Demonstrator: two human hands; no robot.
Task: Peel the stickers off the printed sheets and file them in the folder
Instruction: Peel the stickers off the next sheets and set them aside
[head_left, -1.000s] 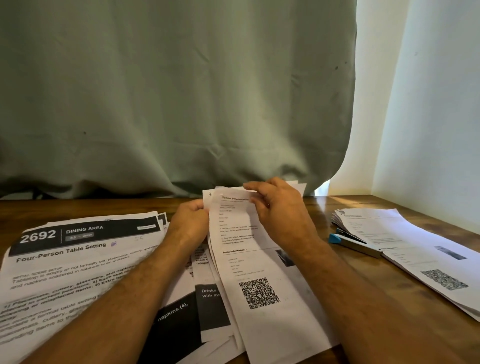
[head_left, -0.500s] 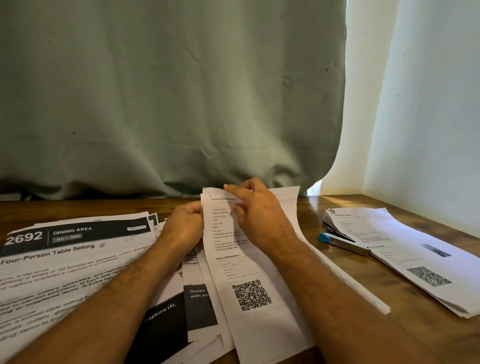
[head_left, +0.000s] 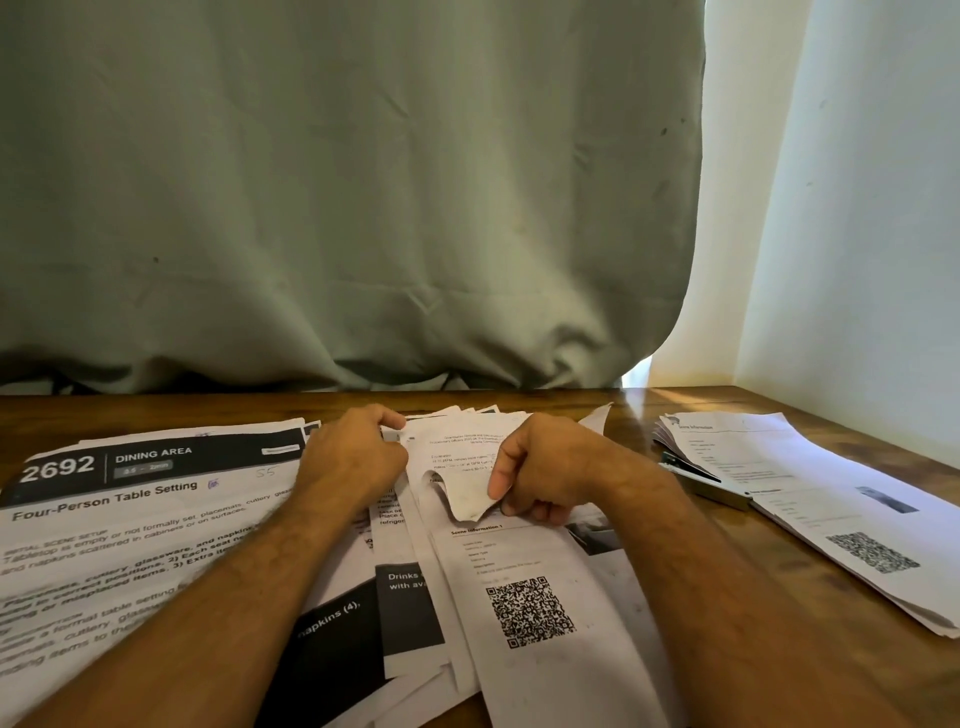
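From the head view the step in hand looks like the peel itself: the right hand (head_left: 540, 475), at about 5 o'clock of the frame's centre, pinches a curled white flap (head_left: 470, 493) between thumb and bent fingers, lifted off the upper part of the printed sheet (head_left: 545, 623) that carries a QR code. The flap reads as the sticker coming away, though the frame cannot show whether it is fully free. The left hand (head_left: 353, 462), at 9 o'clock of the right one, has its fingers curled onto the sheet's top edge, pinning it to the worktop (head_left: 675, 405). Next, I judge, the peel needs a slow, even pull with the sheet held flat. No folder can be made out; a second stack of sheets (head_left: 831, 499) lies at 3 o'clock.
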